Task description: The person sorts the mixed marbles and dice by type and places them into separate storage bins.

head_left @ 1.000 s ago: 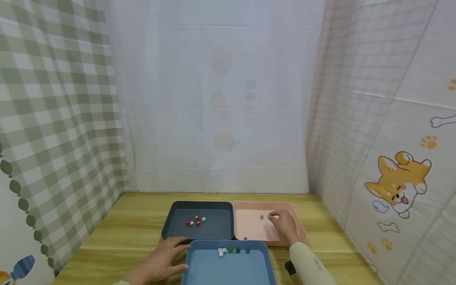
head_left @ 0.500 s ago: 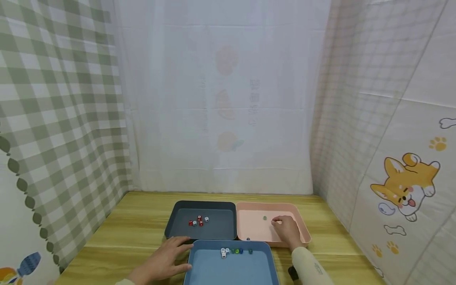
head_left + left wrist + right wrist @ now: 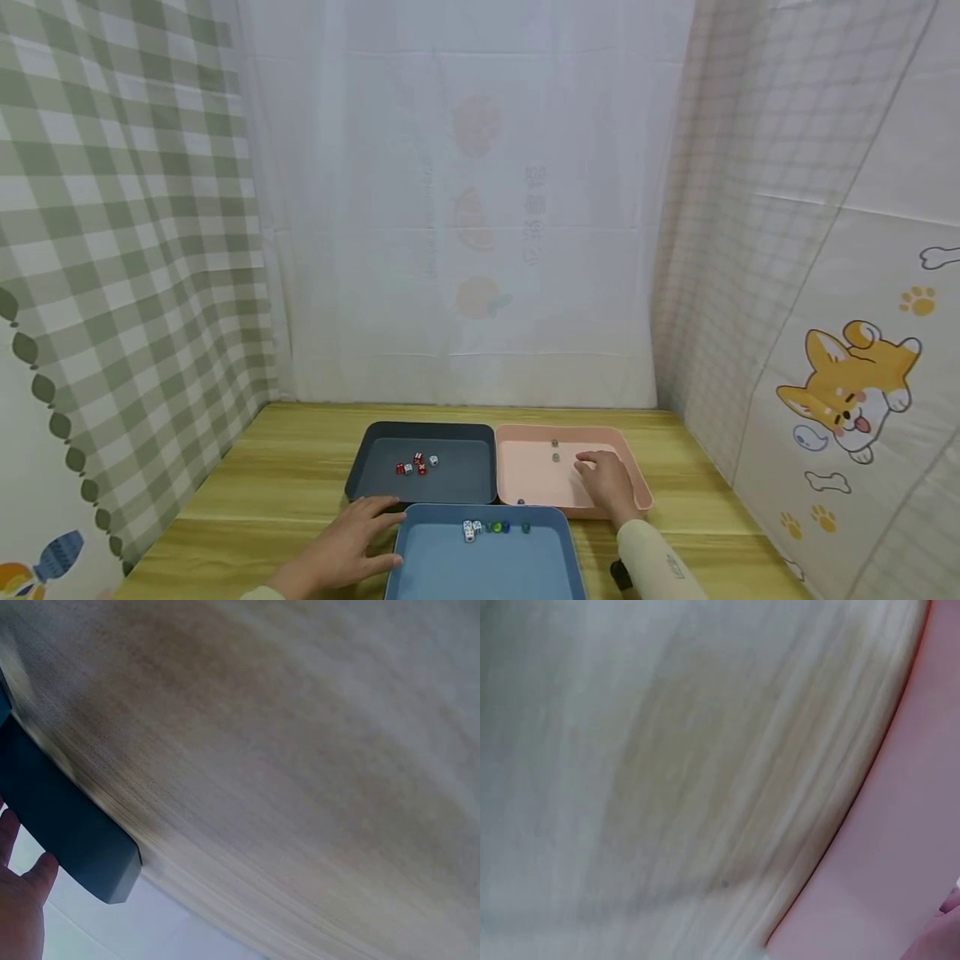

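Observation:
My right hand [image 3: 606, 485] is over the pink tray [image 3: 525, 479], fingertips slightly apart with nothing seen between them. Two small greenish marbles, one farther back [image 3: 554, 442] and one nearer [image 3: 556, 457], lie left of its fingers. A dark marble [image 3: 521, 502] sits by that tray's front wall. At the left rim of the blue tray [image 3: 480, 571] my left hand [image 3: 341, 542] rests with fingers spread; in the left wrist view its fingers touch a tray's dark outer wall [image 3: 67, 810]. White dice [image 3: 469, 531] and several marbles, including a bright green one [image 3: 497, 527], line the blue tray's back.
Left of the pink tray stands a dark grey tray [image 3: 382, 483] with red and white dice [image 3: 422, 469] inside. All three trays adjoin on a wood-patterned table [image 3: 255, 483]. Hanging cloths surround it, including a green checked one [image 3: 150, 208] on the left.
A second greenish marble now lies behind the first in the pink tray. My right hand's fingertips have parted a little. My left hand stays at the blue tray's rim.

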{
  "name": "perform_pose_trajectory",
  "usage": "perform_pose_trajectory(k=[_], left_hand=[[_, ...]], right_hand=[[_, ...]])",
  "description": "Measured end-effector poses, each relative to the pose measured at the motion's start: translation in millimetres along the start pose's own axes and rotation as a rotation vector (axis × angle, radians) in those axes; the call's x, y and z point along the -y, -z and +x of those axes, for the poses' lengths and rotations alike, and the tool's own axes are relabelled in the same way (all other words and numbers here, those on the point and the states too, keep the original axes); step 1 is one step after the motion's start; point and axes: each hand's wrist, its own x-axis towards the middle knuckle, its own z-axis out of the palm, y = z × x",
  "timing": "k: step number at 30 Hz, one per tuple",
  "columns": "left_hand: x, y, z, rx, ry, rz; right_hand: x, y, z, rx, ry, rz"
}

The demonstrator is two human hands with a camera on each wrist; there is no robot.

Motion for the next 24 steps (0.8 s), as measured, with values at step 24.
perform_pose_trajectory(k=[24], left_hand=[[-2.5,1.4,-1.7,-0.018,-0.029,0.022]], right_hand=[[16.5,4.0,-14.5,0.049,0.136,0.023]])
